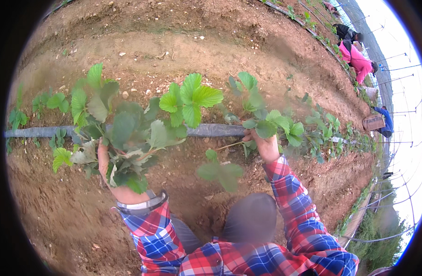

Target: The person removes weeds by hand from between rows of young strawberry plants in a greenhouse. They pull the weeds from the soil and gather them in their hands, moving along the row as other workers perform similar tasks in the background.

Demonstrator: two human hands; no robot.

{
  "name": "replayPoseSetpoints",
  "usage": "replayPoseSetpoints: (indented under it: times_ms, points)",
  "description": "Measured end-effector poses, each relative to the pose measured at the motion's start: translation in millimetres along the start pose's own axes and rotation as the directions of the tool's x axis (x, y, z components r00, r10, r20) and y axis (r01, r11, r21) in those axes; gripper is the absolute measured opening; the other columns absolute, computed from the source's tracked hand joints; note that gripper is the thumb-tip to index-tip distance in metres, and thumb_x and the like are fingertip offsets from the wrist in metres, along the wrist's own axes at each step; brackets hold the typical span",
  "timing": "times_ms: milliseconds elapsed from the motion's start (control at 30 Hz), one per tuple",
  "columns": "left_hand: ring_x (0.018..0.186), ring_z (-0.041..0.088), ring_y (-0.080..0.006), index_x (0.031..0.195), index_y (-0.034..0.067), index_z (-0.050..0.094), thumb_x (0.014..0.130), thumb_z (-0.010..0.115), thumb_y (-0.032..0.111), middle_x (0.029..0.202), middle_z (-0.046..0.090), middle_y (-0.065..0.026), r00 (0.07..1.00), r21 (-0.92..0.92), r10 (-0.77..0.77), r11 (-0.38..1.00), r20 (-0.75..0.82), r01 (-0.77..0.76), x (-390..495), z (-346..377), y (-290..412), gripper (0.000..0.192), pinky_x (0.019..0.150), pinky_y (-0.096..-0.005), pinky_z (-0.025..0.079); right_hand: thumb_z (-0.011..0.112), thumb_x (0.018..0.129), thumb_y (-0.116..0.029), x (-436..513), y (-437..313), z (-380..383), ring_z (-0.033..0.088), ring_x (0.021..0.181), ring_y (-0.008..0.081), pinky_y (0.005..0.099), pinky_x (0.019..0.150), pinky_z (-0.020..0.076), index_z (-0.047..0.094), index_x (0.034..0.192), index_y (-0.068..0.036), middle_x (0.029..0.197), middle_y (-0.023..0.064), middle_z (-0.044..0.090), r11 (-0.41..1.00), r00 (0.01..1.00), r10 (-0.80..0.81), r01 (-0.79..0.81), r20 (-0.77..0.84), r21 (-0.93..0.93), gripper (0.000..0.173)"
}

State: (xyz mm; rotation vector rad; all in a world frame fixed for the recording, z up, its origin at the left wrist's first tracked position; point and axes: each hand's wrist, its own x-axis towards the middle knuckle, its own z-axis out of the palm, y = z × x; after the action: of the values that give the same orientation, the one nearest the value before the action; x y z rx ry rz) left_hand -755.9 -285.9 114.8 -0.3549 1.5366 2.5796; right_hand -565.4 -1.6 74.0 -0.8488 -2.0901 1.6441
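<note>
My left hand (pixel 105 165) is around a bunch of cut strawberry leaves and stems (pixel 128 138), which hides most of its fingers. My right hand (pixel 263 145) reaches in at the base of a strawberry plant (pixel 276 124) beside the drip hose; its fingertips are partly behind leaves, so its hold cannot be made out. A grey drip hose (pixel 216 130) runs left to right along the soil row, passing behind the bunch. Between my hands a leaf on a long reddish stem (pixel 220 172) hangs over the soil, blurred.
More strawberry plants (pixel 321 131) grow along the hose to the right, with small ones (pixel 19 115) at the far left. Another planted row with a hose (pixel 311 31) lies beyond a furrow. Several people work at the upper right, one near a cardboard box (pixel 374 122).
</note>
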Motion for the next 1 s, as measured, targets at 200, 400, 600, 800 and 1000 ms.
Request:
replayPoseSetpoints:
  times_ms: [200,400,600,800,1000]
  points:
    - [0.075,0.052,-0.0124,0.115,0.002,0.053,0.093,0.046,0.018,0.088,0.051,-0.0026,0.998,-0.127,-0.061,0.990,-0.007,0.060,-1,-1,4,0.027,0.064,-0.0239,0.048,0.059,0.075,-0.008,48,4,52,0.059,0.076,0.0351,0.0439,0.067,0.0482,0.056,0.089,-0.004,0.086,0.0166,0.058,0.367,0.982,-0.138,0.172,0.130,-0.914,0.014]
    - [0.083,0.057,-0.0151,0.117,0.003,0.052,0.094,0.043,0.016,0.101,0.057,-0.0076,0.998,-0.038,0.042,0.998,0.047,-0.041,-5,-1,11,0.029,0.067,-0.0264,0.051,0.056,0.070,-0.004,54,12,56,0.055,0.097,0.0300,0.0391,0.074,0.0499,0.058,0.090,-0.007,0.099,0.0115,0.057,0.257,0.894,-0.319,0.401,0.315,-0.879,0.020]
    - [0.083,0.058,-0.0184,0.121,0.002,0.049,0.093,0.045,0.015,0.107,0.057,-0.0096,0.997,-0.100,0.018,0.995,0.072,-0.011,-2,-8,7,0.031,0.069,-0.0290,0.051,0.057,0.070,-0.003,59,15,48,0.055,0.095,0.0316,0.0400,0.076,0.0486,0.060,0.095,-0.006,0.103,0.0100,0.059,0.120,0.882,-0.288,0.420,0.373,-0.900,0.026]
    - [0.090,0.057,-0.0204,0.123,0.002,0.047,0.093,0.044,0.015,0.111,0.055,-0.0105,0.994,-0.295,-0.088,0.950,0.070,0.105,-3,-8,12,0.033,0.074,-0.0316,0.052,0.055,0.070,-0.002,60,13,44,0.056,0.085,0.0390,0.0443,0.073,0.0471,0.056,0.097,-0.006,0.087,0.0169,0.058,0.551,0.926,-0.312,0.360,0.214,-0.753,0.027]
    - [0.091,0.056,-0.0192,0.123,0.002,0.048,0.093,0.045,0.016,0.113,0.054,-0.0102,0.995,-0.270,-0.058,0.960,0.079,0.078,-7,-3,12,0.033,0.078,-0.0310,0.052,0.055,0.068,0.002,52,14,38,0.054,0.099,0.0353,0.0411,0.081,0.0471,0.058,0.106,-0.005,0.106,0.0154,0.058,0.413,0.853,-0.404,0.492,0.330,-0.766,0.039]
